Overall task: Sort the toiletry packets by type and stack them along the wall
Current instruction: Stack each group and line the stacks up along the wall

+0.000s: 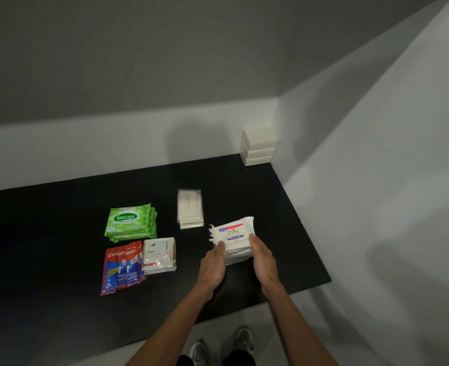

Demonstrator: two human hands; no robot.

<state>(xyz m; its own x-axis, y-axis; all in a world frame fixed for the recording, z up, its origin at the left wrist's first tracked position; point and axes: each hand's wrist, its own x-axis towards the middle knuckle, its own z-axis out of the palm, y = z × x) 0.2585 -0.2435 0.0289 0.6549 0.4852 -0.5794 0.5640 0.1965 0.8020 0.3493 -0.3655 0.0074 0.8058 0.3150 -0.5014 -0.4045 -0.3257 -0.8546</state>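
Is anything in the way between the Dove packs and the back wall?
Nothing visible. The table is bare from the Dove packs to the wall. The clear packets lie to the left; the white boxes stand in the right corner.

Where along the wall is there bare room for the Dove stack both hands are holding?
For the Dove stack: bare black tabletop runs along the back wall, left of the white boxes, behind the clear packets and Sanicare packs. The far-left tabletop is bare too. Crowded: Sanicare packs, Colgate sachets and Dove sachets sit close together.
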